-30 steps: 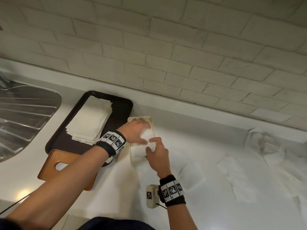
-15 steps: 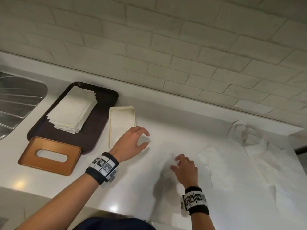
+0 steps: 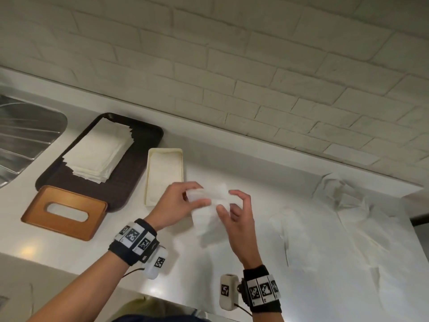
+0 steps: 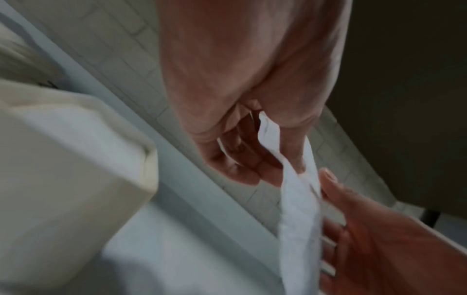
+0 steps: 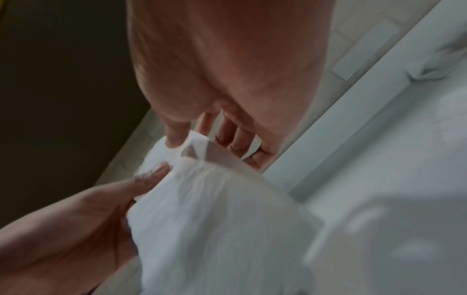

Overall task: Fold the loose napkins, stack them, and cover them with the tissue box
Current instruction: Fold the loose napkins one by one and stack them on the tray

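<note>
A loose white napkin point(image 3: 209, 219) hangs above the white counter point(image 3: 116, 247) between my hands. My left hand point(image 3: 202, 194) pinches its upper left edge with thumb and fingers. My right hand point(image 3: 226, 201) pinches the upper right corner, its other fingers spread. The left wrist view shows the napkin point(image 4: 298, 219) edge-on in my left hand point(image 4: 275, 171). In the right wrist view, my right hand point(image 5: 189, 137) has thumb and forefinger on the napkin point(image 5: 215, 219). A cream tray point(image 3: 148, 173) with folded napkins lies just left of my hands. The wooden tissue box cover point(image 3: 34, 214) lies at the front left.
A dark tray point(image 3: 130, 182) holds a stack of flat napkins point(image 3: 97, 154) behind the wooden cover. Several crumpled loose napkins point(image 3: 343, 205) are spread over the counter's right side. A steel sink drainer point(image 3: 21, 135) is at the far left. A brick wall point(image 3: 232, 77) runs along the back.
One second ago both hands pressed a napkin into the cream tray. Then my right hand reached right to a loose napkin. Now both hands hold it lifted off the counter.
</note>
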